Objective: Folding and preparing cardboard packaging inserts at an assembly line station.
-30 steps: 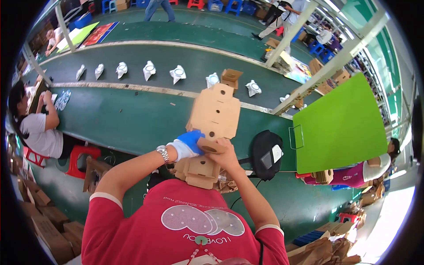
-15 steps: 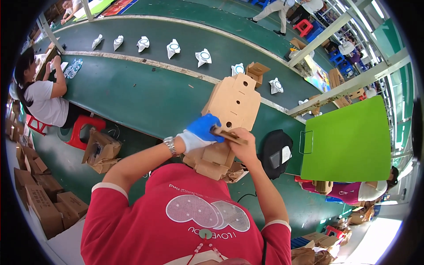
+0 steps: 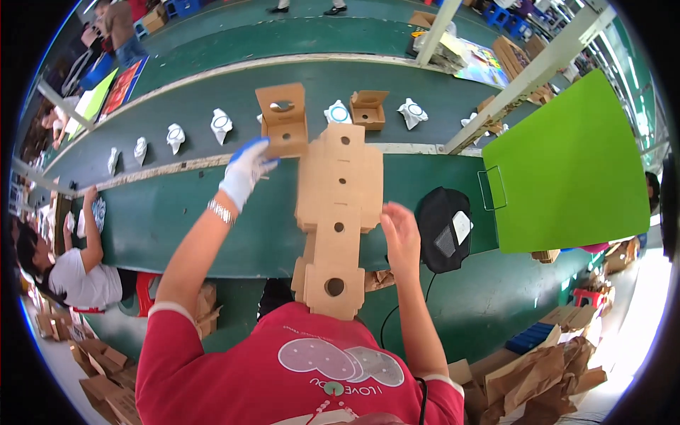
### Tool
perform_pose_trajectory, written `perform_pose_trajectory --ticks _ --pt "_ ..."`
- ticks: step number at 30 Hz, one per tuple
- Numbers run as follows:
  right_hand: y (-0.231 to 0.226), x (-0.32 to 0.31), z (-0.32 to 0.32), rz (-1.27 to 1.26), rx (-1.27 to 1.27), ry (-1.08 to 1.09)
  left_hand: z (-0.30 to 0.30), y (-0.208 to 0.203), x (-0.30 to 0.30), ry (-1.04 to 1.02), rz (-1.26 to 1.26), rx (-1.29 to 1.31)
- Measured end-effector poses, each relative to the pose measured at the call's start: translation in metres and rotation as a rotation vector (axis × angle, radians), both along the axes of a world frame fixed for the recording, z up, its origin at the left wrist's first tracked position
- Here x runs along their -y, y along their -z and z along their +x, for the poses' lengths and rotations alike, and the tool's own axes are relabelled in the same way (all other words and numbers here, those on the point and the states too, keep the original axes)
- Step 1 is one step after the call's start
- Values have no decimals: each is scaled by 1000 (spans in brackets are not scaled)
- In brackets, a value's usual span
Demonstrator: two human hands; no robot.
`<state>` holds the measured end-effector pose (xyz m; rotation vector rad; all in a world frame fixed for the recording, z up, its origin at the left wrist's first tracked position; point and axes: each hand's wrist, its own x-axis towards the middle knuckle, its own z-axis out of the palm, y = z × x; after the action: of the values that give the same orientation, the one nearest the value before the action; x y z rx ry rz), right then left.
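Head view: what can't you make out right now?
In the head view:
White wrapped item: mostly hidden behind the taller open box.
Flat cardboard: anything beneath is covered by its top face.
Left hand: palm hidden behind its gloved back.
Distant person: cut off above the lower legs by the upper edge.

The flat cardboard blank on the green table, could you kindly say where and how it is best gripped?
Probably by its near end panel, pinched top and underside from the near side: the blank lies flat, and that end appears to project past the front edge of the table.
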<state>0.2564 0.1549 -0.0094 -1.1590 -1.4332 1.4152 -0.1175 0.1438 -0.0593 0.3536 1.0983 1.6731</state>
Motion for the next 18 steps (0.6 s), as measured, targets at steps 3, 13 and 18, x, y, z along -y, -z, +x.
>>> perform_pose_trajectory --ticks 3,13,18 --pt "30 28 24 -133 -80 117 -23 13 -102 46 -96 22" --pt "53 63 31 -258 43 187 32 8 -81 133 -229 -546" --pt "82 107 27 -112 346 -59 134 12 111 3 -533 -500"
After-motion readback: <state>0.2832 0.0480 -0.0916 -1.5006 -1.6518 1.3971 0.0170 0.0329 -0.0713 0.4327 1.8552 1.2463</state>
